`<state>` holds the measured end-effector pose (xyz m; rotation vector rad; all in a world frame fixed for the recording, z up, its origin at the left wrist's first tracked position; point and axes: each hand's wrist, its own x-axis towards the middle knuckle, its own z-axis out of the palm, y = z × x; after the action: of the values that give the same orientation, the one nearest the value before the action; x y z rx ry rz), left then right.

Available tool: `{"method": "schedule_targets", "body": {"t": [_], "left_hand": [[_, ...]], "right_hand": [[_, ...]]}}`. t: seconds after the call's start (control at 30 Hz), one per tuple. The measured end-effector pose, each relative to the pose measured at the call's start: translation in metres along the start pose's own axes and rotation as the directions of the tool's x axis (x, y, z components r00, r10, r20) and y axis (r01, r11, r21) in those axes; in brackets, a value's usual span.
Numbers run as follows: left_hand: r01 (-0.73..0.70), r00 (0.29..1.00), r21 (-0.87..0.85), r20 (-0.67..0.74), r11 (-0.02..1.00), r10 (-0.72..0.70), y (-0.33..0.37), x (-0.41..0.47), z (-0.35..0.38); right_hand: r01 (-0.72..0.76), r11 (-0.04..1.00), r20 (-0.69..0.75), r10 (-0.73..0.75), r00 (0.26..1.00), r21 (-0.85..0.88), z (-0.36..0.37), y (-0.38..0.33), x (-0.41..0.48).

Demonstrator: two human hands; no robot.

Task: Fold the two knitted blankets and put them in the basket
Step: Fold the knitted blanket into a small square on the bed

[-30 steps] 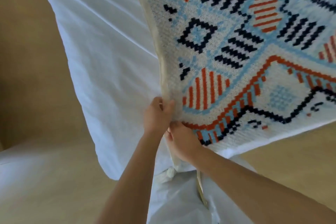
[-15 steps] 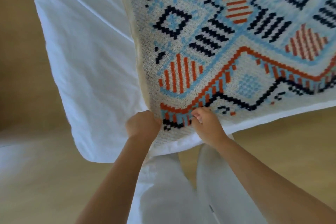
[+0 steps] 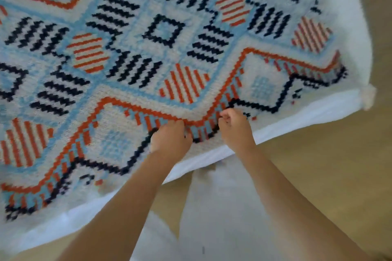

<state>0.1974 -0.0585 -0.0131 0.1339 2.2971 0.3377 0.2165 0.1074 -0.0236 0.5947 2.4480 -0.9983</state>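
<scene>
A knitted blanket (image 3: 169, 48) patterned with orange stripes, navy bars and pale blue diamonds spreads across most of the view, lying on a white sheet (image 3: 297, 116) whose edge shows along the blanket's near border. A cream pompom (image 3: 369, 96) hangs at the blanket's right corner. The left hand (image 3: 170, 140) is curled closed, pinching the knit at the zigzag border. Just beside it, the right hand (image 3: 235, 127) is also closed in a fist-like grip on the same border, with a small bunch of fabric raised between the two. Below, the person's pale trousers (image 3: 222, 207) stand over a tan floor (image 3: 328, 165).
</scene>
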Motion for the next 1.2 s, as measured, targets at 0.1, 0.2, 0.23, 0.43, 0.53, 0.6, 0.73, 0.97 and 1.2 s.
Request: {"method": "schedule_targets", "body": {"t": [0.1,0.2,0.23,0.43,0.53,0.6,0.73,0.97,1.2], "left_hand": [[-0.076,0.997,0.018,0.019,0.997,0.075,0.096,0.03,0.004],[-0.114,0.993,0.071,0.014,0.991,0.113,0.176,0.056,0.002],[-0.116,0.993,0.094,0.007,0.989,0.116,0.198,0.065,0.001],[-0.184,0.983,0.194,0.007,0.964,0.186,0.287,0.107,0.002],[-0.199,0.98,0.243,0.023,0.949,0.199,0.313,0.119,0.002],[-0.198,0.98,0.266,0.04,0.943,0.194,0.325,0.122,0.001],[-0.183,0.983,0.228,0.062,0.956,0.173,0.335,0.123,0.0],[-0.115,0.988,-0.256,0.069,0.96,0.137,0.321,0.116,0.002],[0.071,0.996,-0.599,-0.004,0.797,-0.092,0.249,0.069,-0.013]], "right_hand": [[-0.034,0.999,-0.017,0.034,0.999,-0.014,-0.07,0.053,0.031],[-0.035,0.999,-0.083,0.032,0.996,-0.036,-0.128,0.099,0.069],[-0.027,0.999,-0.124,0.023,0.992,-0.029,-0.145,0.111,0.082],[-0.123,0.982,-0.384,0.059,0.921,-0.143,-0.231,0.161,0.155],[-0.268,0.945,-0.397,0.177,0.901,-0.187,-0.255,0.18,0.185],[-0.384,0.905,-0.335,0.31,0.89,-0.182,-0.264,0.187,0.197],[-0.455,0.884,-0.246,0.419,0.874,-0.107,-0.274,0.189,0.206],[-0.283,0.883,0.133,0.251,0.959,0.375,-0.258,0.11,0.167],[-0.324,0.826,0.351,0.166,0.922,0.461,-0.189,0.037,0.128]]}}
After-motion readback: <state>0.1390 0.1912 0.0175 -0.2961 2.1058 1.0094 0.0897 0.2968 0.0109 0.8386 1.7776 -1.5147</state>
